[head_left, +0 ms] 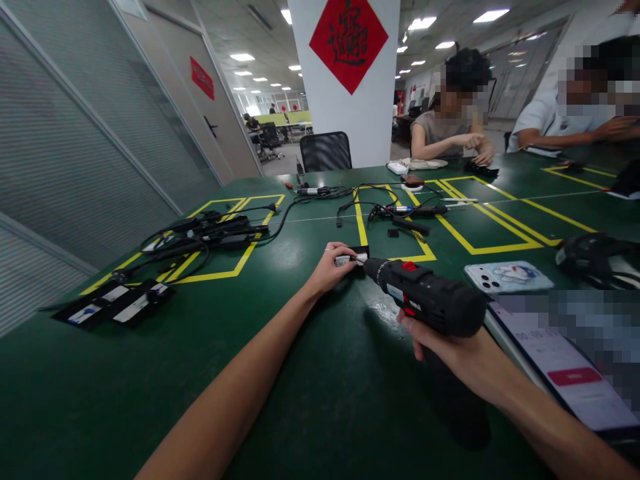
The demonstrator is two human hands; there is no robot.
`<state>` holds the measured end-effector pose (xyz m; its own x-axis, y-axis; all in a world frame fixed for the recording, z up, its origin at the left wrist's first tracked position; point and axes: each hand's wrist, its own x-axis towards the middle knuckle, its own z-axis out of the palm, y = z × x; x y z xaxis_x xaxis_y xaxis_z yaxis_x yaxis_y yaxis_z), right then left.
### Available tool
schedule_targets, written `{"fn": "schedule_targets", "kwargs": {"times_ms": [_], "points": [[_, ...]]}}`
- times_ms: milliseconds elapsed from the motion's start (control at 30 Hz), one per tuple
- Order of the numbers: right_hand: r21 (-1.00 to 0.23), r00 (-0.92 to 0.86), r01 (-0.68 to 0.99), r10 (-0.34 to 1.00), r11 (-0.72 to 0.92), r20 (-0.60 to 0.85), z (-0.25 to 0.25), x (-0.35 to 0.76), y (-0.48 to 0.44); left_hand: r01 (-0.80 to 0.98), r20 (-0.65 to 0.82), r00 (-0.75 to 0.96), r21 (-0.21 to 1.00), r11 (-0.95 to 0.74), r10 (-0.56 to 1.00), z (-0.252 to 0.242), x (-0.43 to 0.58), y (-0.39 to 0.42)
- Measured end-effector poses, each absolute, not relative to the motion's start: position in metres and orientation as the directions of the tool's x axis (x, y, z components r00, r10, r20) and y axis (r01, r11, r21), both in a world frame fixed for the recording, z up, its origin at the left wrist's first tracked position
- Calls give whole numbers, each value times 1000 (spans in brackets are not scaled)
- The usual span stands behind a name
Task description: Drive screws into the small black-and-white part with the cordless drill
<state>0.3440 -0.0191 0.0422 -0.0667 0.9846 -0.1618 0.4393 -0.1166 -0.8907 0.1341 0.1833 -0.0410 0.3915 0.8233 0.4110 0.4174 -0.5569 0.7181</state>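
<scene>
My right hand [435, 337] is wrapped round the handle of a black and red cordless drill [425, 293]. The drill points left, and its bit meets a small black piece with a pale face [361, 256] on the table. My left hand [331, 268] pinches that piece from the left and steadies it near the bit's tip. Fingers and chuck hide part of the piece, so its exact kind cannot be made out.
Black cables and adapters [210, 233] lie at the left, near two flat black pieces [113, 303]. A soldering-iron-like tool [415, 211] and cables lie beyond my hands. A phone [507, 276] and a tablet [565, 373] lie at the right. Two people sit across the table.
</scene>
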Motion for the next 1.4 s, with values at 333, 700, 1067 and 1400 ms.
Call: {"fn": "schedule_targets", "kwargs": {"times_ms": [333,700,1067,1400], "points": [[-883,-1,464,996,-75,-85,43,338,-21,423,384,418,720,-550,823,-42,130,184],[-860,33,509,999,-30,-16,60,323,-16,427,361,402,740,-521,842,-43,128,188],[-916,-90,397,991,-52,-95,42,328,-22,442,316,442,738,-510,840,-38,127,183],[-902,-91,391,967,-184,-237,34,340,-19,450,323,442,727,-518,837,-43,129,185]]}}
